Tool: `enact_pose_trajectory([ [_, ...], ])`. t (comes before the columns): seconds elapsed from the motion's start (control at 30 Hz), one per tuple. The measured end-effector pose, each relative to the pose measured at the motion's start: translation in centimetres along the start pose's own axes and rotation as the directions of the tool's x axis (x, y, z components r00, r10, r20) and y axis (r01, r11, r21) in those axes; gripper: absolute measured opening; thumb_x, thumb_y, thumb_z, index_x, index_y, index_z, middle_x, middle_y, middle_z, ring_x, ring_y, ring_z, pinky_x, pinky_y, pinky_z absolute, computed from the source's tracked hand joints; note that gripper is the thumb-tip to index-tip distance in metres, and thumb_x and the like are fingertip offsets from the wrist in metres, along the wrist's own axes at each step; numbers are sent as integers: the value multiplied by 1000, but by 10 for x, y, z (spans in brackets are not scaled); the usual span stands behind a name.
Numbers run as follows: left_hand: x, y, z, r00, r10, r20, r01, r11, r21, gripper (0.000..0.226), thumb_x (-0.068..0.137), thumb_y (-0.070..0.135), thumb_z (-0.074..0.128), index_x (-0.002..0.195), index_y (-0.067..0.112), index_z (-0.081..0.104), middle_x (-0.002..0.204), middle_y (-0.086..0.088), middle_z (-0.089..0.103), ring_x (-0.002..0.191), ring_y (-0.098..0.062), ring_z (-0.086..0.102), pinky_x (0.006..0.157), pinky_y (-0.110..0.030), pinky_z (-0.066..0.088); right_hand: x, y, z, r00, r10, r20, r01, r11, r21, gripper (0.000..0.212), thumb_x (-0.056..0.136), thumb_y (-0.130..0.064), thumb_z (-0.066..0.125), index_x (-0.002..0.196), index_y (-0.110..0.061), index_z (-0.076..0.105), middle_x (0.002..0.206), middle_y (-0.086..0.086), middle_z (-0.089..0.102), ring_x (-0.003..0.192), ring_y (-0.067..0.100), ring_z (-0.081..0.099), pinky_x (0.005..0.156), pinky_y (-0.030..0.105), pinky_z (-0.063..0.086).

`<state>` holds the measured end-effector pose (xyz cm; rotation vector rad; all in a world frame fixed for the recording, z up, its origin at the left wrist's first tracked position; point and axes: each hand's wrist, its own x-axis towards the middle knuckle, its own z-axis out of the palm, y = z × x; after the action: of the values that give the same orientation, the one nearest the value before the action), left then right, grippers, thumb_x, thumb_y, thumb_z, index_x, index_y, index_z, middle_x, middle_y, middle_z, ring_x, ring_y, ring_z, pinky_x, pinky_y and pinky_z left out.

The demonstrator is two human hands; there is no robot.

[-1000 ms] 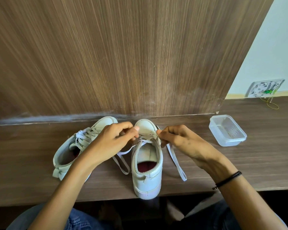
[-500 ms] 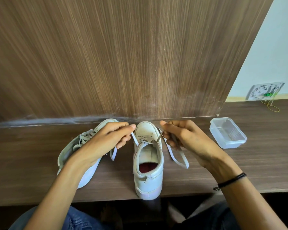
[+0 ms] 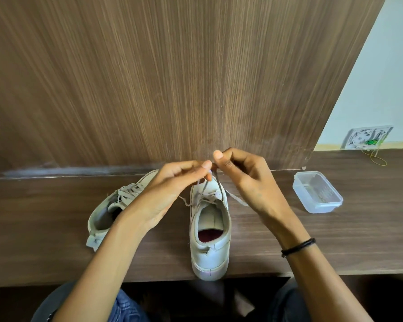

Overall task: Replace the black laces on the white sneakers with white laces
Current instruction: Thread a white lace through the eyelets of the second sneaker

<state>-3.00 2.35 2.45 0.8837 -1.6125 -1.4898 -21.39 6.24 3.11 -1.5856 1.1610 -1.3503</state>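
1. Fingers [image 3: 205, 164] of the left hand [image 3: 172, 189] and of the right hand [image 3: 249, 182] curled, each pinching a strand of the flat white lace [image 3: 201, 187], fingertips nearly meeting above the toe end of the nearer white leather sneaker [image 3: 209, 247].
2. Nearer sneaker upright on the brown wood-grain worktop [image 3: 335, 240], heel toward the front edge, between the two forearms.
3. Probably the crossing of the strands for a first knot, with the lacing on this shoe seemingly finished.
4. To do it well:
   - Keep both strands equally taut and flat, not twisted.
   - Make the cross low, close to the tongue, not up in the air.
   - Pull evenly on both sides so as not to tip or drag the shoe.
   - Mind the short loose tails on either side of the eyelets, which leave little to spare for a bow.
5. Counted:
   - Two sneakers, the second white sneaker [image 3: 107, 217] tilted at the left, already carrying pale lacing.
   - One lace in hand, with two tails.
   - No black lace in view.
   - One clear plastic lidded container [image 3: 316, 191] at the right, well apart from the shoes.
   - One black wristband [image 3: 298, 247] on the right wrist.
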Motion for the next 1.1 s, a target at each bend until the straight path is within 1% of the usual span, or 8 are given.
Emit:
enact_pose_trajectory([
  [0.13, 3, -3, 5, 1000, -27, -5, 28, 998, 58, 30, 96, 40, 65, 103, 15, 78, 109, -5, 77, 114, -18, 68, 111, -41, 43, 5, 12, 6, 998, -12, -56, 7, 996, -90, 32, 104, -39, 60, 88, -14, 71, 92, 7, 70, 88, 18, 71, 88, 35, 56],
  [0.27, 8, -6, 3, 991, -33, -133, 43, 996, 72, 28, 94, 43, 68, 99, 18, 80, 101, -2, 79, 107, -15, 71, 111, -43, 45, 0, 17, 4, 976, -62, -211, -4, 954, -299, 8, 100, -33, 65, 102, -28, 69, 102, -7, 63, 88, 7, 62, 77, 17, 46],
  [0.43, 6, -9, 5, 985, 0, -175, 16, 996, 91, 25, 96, 38, 67, 96, 17, 80, 95, -7, 78, 99, -9, 72, 93, -23, 51, -5, 15, 1, 994, 111, -19, -112, 978, -176, 6, 92, -22, 76, 96, -22, 71, 88, 2, 73, 82, 20, 69, 77, 34, 56],
  [0.53, 6, -11, 7, 985, 26, -173, -8, 994, 105, 26, 97, 36, 66, 96, 14, 80, 89, -13, 75, 86, -5, 67, 81, -18, 51, -5, 18, 8, 991, 131, 34, -121, 969, -218, 26, 84, -35, 85, 98, -18, 69, 88, -2, 76, 82, 13, 71, 76, 25, 58],
  [0.63, 6, -11, 8, 988, 9, -151, 9, 993, 116, 24, 97, 35, 67, 98, 15, 81, 73, 6, 73, 75, 1, 66, 70, -11, 48, -5, 24, 14, 997, 22, -68, -45, 927, -373, 21, 86, -32, 83, 92, -17, 70, 80, -8, 73, 79, 4, 70, 72, 15, 54],
  [0.7, 8, -14, 9, 990, 4, -144, 18, 988, 152, 21, 95, 37, 69, 99, 21, 82, 85, -6, 77, 89, -13, 73, 81, -22, 55, -4, 25, 15, 993, 0, -120, -52, 902, -428, 16, 88, -28, 81, 88, -17, 70, 76, -11, 72, 78, 0, 68, 69, 9, 50],
  [0.87, 6, -11, 11, 989, 13, -150, 8, 990, 137, 20, 95, 33, 70, 98, 18, 82, 89, 3, 79, 89, 0, 71, 75, -12, 49, -5, 26, 15, 978, 66, -196, -134, 925, -357, 9, 87, -20, 78, 86, -18, 69, 77, -8, 73, 75, 2, 69, 67, 14, 54],
  [1.1, 8, -15, 2, 975, 18, -220, 18, 987, 160, 9, 92, 22, 74, 97, 18, 81, 94, 2, 79, 90, -14, 73, 67, -23, 56, 0, 25, -6, 951, 225, -213, -179, 961, 212, 11, 95, -2, 69, 106, -4, 67, 84, 8, 74, 70, 14, 68, 65, 21, 55],
])
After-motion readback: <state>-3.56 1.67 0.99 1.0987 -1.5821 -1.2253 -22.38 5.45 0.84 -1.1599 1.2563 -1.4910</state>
